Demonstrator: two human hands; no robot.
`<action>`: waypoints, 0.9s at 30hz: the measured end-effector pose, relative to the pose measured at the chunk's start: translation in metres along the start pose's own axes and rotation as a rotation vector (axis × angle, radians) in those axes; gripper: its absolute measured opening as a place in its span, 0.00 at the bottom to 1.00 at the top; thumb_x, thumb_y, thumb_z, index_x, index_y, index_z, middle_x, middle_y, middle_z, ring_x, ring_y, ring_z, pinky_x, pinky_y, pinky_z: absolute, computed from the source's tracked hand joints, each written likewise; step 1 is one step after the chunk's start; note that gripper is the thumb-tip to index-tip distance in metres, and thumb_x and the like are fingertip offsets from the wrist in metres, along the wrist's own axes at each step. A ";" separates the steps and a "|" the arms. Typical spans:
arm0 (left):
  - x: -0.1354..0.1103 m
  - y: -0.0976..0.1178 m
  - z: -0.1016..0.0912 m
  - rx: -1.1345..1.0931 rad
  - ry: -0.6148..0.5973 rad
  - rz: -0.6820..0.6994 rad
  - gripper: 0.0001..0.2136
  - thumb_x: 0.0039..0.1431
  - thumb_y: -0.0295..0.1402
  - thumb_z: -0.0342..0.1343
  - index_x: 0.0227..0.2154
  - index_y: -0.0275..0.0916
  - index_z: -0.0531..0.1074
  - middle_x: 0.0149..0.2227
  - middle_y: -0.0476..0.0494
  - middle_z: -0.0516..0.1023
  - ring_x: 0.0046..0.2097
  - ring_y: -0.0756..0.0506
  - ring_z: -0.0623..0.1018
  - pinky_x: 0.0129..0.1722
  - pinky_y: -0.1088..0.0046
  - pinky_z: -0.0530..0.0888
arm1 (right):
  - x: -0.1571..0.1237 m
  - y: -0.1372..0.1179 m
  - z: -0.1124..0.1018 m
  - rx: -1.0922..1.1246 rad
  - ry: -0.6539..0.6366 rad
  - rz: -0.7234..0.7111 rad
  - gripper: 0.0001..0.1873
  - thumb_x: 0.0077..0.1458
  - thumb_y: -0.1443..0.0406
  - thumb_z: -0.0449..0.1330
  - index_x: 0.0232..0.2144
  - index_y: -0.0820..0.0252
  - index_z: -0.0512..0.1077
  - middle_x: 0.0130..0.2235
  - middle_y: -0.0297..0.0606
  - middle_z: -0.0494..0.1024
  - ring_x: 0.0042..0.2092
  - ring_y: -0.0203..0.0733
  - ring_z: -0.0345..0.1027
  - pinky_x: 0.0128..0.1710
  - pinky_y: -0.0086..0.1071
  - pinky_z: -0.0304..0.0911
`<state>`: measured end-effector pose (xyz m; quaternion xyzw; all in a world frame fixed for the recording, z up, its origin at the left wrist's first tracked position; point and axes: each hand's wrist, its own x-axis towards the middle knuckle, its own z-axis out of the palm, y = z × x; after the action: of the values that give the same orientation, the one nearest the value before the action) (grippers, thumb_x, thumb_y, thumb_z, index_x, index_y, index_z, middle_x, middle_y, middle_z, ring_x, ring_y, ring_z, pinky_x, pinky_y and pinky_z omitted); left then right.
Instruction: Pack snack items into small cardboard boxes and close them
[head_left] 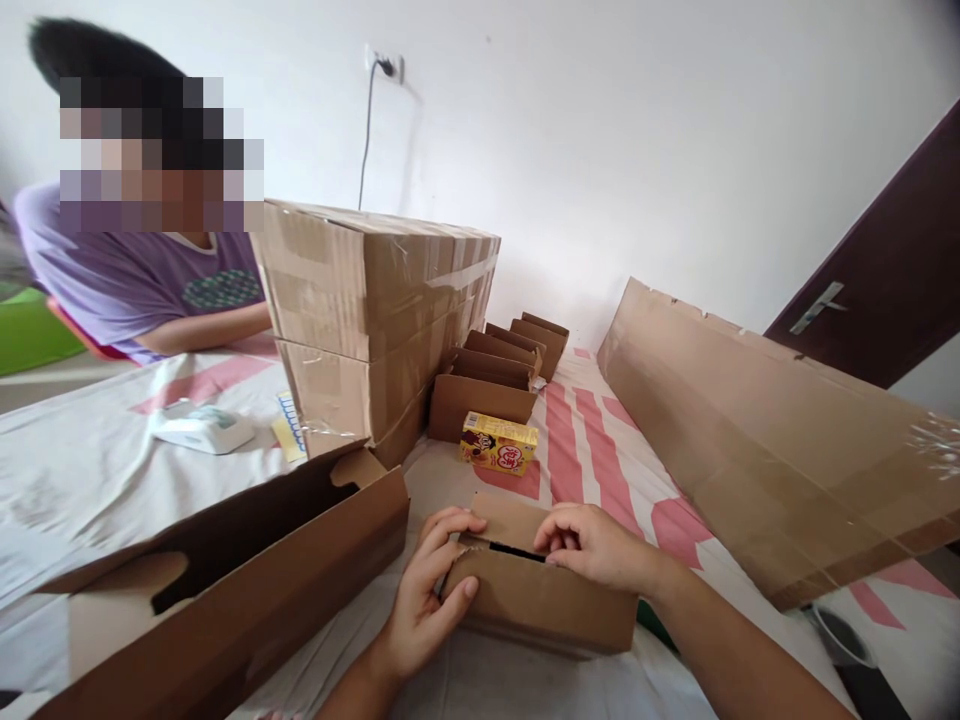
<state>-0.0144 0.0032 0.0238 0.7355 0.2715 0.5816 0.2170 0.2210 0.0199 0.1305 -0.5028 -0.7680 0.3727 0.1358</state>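
A small brown cardboard box [544,600] lies in front of me, with a narrow dark gap along its top. My left hand [435,575] grips its left end, fingers over the top and thumb against the near side. At the right end of the gap, my right hand [581,545] has its fingers curled in on the top flap; the fingertips are partly hidden. Just beyond the box stands a yellow printed carton [499,443] with red lettering and a cartoon figure.
A long open cardboard box [300,560] lies on the left. Behind it rise stacked taped cartons [412,310]. Several open boxes [495,365] line up beside them. A large cardboard panel [750,430] leans at right. A person in purple [150,290] sits beyond a white device [202,425].
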 end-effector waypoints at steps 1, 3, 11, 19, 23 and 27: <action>0.000 0.001 0.001 -0.012 0.006 -0.010 0.09 0.64 0.38 0.51 0.41 0.41 0.73 0.49 0.37 0.71 0.54 0.38 0.67 0.54 0.61 0.65 | 0.000 0.002 0.000 0.003 0.014 -0.008 0.13 0.45 0.74 0.62 0.36 0.59 0.76 0.33 0.32 0.73 0.31 0.33 0.64 0.32 0.27 0.59; 0.001 0.005 0.001 -0.039 0.027 -0.030 0.09 0.64 0.38 0.51 0.40 0.41 0.73 0.47 0.38 0.69 0.52 0.40 0.68 0.52 0.63 0.67 | 0.001 0.007 -0.001 0.035 0.023 -0.034 0.17 0.45 0.71 0.64 0.40 0.58 0.75 0.35 0.33 0.73 0.32 0.34 0.64 0.33 0.28 0.60; 0.006 0.018 -0.012 -0.258 -0.075 0.023 0.25 0.65 0.53 0.40 0.29 0.42 0.75 0.33 0.43 0.64 0.40 0.42 0.67 0.39 0.63 0.68 | -0.014 0.029 -0.011 0.380 0.207 -0.042 0.23 0.58 0.45 0.54 0.36 0.59 0.70 0.33 0.36 0.75 0.31 0.35 0.67 0.30 0.29 0.62; 0.004 0.023 -0.013 -0.152 0.033 -0.022 0.16 0.67 0.37 0.47 0.24 0.39 0.69 0.34 0.42 0.69 0.42 0.41 0.69 0.41 0.63 0.67 | -0.104 0.094 -0.005 -0.310 0.578 -0.056 0.12 0.64 0.60 0.51 0.34 0.57 0.72 0.33 0.38 0.76 0.35 0.41 0.71 0.36 0.33 0.66; 0.001 0.027 -0.015 -0.122 0.082 0.004 0.11 0.66 0.34 0.49 0.31 0.40 0.74 0.31 0.44 0.69 0.37 0.44 0.70 0.37 0.67 0.68 | -0.142 0.135 0.037 -0.549 0.458 -0.014 0.10 0.60 0.68 0.51 0.30 0.56 0.71 0.31 0.38 0.75 0.34 0.43 0.71 0.34 0.34 0.66; -0.001 0.030 -0.011 -0.151 0.040 -0.005 0.11 0.67 0.38 0.48 0.40 0.40 0.73 0.34 0.42 0.76 0.38 0.43 0.75 0.36 0.68 0.71 | -0.160 0.147 0.076 -0.564 0.327 0.124 0.12 0.56 0.74 0.49 0.30 0.55 0.69 0.33 0.36 0.73 0.35 0.43 0.71 0.35 0.35 0.67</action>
<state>-0.0209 -0.0201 0.0443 0.7045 0.2330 0.6144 0.2681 0.3491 -0.1208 0.0007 -0.6194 -0.7770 0.0674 0.0897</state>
